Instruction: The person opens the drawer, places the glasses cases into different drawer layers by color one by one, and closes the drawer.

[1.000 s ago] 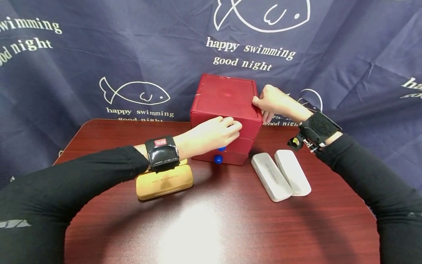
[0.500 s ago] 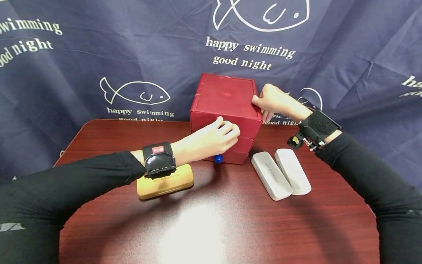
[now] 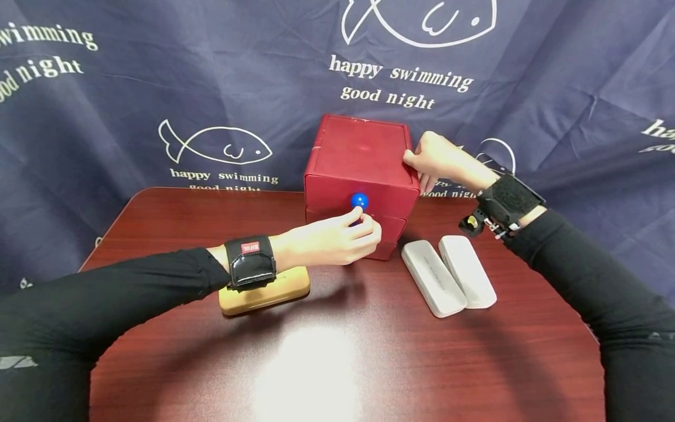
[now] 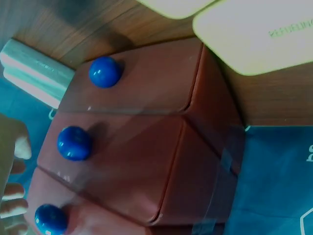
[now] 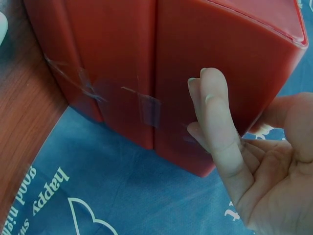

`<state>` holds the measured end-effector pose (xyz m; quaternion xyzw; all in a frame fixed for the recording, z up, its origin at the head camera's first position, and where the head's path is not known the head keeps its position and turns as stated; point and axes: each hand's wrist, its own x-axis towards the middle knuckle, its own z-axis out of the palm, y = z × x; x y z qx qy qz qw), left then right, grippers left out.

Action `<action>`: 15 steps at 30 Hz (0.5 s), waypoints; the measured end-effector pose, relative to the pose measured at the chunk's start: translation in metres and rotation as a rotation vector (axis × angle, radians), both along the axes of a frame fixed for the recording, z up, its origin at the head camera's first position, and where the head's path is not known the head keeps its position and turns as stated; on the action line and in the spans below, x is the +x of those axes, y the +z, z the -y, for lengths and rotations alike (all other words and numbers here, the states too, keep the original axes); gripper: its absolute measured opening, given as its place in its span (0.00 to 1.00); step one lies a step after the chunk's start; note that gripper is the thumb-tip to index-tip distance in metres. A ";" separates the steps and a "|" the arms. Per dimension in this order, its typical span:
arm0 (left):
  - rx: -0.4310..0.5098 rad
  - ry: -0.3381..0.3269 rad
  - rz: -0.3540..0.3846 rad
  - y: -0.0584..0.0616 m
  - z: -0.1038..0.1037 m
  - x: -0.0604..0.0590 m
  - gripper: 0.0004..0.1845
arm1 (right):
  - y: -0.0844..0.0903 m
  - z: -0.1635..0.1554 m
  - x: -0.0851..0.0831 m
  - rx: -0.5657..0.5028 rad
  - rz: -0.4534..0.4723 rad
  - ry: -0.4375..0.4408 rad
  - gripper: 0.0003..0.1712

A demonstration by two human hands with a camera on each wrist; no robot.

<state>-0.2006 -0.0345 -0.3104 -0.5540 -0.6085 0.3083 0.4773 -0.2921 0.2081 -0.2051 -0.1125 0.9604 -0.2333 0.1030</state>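
1. The red drawer box [image 3: 361, 176] stands at the back middle of the wooden table [image 3: 337, 351], against the blue fish-print cloth [image 3: 132, 88], its three drawer fronts facing the person
2. The left hand [image 3: 337, 237] is at the box's front, fingers curled at the middle drawer's blue knob [image 4: 73, 143], which lies straight ahead of the fingertips; the head view hides the knob behind the fingers and the left wrist view shows it bare, so I cannot tell whether it is actually pinched
3. The right hand [image 3: 437, 161] rests on the box's right rear corner: straight fingers [image 5: 215, 107] pressed flat against the side wall, thumb on the top edge, bracing rather than closing round it
4. The drawers would slide front to back, towards the person, so the left hand sits on the pull side and is the nearer one to the knobs; the right hand stands well behind them
5. Count: one box, three drawers, three blue knobs, top [image 3: 360, 200], middle, bottom [image 4: 104, 72]
6. Two white cases [image 3: 448, 278] lie side by side, touching, right of the box, long axes running front to back
7. One tan case [image 3: 263, 293] lies left of the box under the left wrist, long axis left to right
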 end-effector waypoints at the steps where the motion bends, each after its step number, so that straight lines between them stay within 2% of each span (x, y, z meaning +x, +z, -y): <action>1: -0.008 -0.005 0.009 -0.002 0.000 0.000 0.08 | 0.000 0.000 0.000 0.003 0.001 -0.001 0.30; 6: -0.014 -0.015 0.064 -0.013 0.001 -0.002 0.08 | 0.000 0.000 0.002 0.007 0.006 -0.004 0.30; 15: 0.037 0.079 0.109 -0.024 0.003 -0.008 0.12 | 0.000 0.000 0.001 -0.021 0.019 0.000 0.31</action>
